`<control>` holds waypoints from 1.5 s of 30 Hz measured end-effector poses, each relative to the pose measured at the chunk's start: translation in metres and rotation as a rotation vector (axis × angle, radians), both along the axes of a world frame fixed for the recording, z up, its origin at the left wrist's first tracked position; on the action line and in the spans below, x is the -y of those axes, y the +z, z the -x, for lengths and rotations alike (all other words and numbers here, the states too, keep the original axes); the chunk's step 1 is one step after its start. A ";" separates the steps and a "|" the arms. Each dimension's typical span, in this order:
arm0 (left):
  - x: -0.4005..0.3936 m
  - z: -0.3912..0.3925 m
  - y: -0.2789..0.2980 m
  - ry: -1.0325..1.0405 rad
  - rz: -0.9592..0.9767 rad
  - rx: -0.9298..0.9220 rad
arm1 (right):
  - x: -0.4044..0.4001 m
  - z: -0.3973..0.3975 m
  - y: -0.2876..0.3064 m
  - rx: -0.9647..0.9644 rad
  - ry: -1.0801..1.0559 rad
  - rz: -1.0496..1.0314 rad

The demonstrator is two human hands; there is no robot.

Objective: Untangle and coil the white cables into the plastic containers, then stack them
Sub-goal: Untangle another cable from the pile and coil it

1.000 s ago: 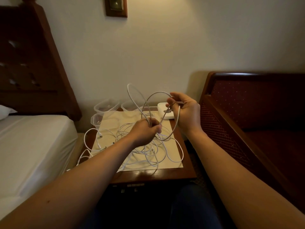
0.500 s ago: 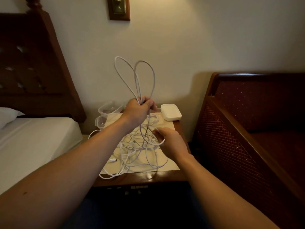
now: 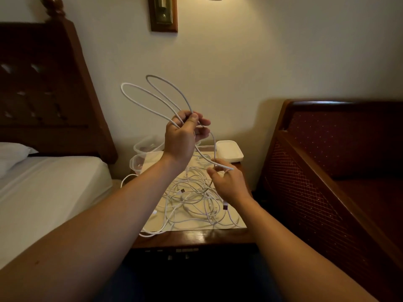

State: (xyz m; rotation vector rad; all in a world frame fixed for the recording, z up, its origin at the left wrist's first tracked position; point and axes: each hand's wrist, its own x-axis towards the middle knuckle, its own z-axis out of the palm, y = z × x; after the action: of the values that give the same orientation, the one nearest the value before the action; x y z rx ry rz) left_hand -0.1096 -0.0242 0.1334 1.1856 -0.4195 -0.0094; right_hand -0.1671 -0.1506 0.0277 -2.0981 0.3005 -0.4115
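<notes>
Above the bench point(image 3: 192, 237), the left hand point(image 3: 182, 138) grips a white cable point(image 3: 152, 101) gathered into 2 loops that rise up and to the left. From this fist the same cable runs down to the right hand point(image 3: 229, 184), whose fingertips pinch it lightly. Beneath both hands, tangled cables point(image 3: 194, 199) lie on a pale mat point(image 3: 235, 221). Clear containers point(image 3: 141, 155) sit at the bench's far left edge; a white lid point(image 3: 229, 150) rests far right.

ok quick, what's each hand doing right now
Left hand: grips two loops of white cable.
Right hand: pinches the same cable's trailing strand.
</notes>
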 end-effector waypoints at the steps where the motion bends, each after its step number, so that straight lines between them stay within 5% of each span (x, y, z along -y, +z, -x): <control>1: -0.002 0.001 -0.002 -0.004 0.008 -0.002 | 0.002 -0.005 0.002 0.010 -0.018 -0.008; 9: -0.015 -0.006 -0.039 0.021 -0.285 -0.060 | 0.005 -0.016 0.043 0.543 -0.281 -0.136; 16: -0.008 -0.003 -0.083 -0.251 -0.868 0.092 | 0.004 -0.020 0.064 0.585 -0.194 -0.110; 24: -0.020 -0.009 -0.099 -0.129 -1.405 0.134 | 0.028 -0.004 0.054 0.693 -0.377 0.100; 28: -0.020 -0.008 -0.092 -0.206 -1.336 0.145 | 0.026 -0.006 0.046 0.627 -0.341 0.124; 34: -0.002 0.001 -0.080 -0.205 -0.743 0.061 | 0.011 -0.008 0.053 0.515 -0.192 -0.063; 41: 0.009 0.005 -0.073 -0.335 -0.773 0.125 | 0.001 0.000 0.088 0.634 -0.080 -0.114; 45: 0.010 0.004 -0.076 -0.187 -0.722 0.101 | 0.010 0.002 0.080 0.569 -0.149 -0.123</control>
State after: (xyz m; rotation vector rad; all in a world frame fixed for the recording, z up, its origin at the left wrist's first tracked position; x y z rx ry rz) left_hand -0.1139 -0.0347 0.0574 1.8564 -0.6432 -0.2840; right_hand -0.1687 -0.1609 0.1073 -1.7560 0.1389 -1.0238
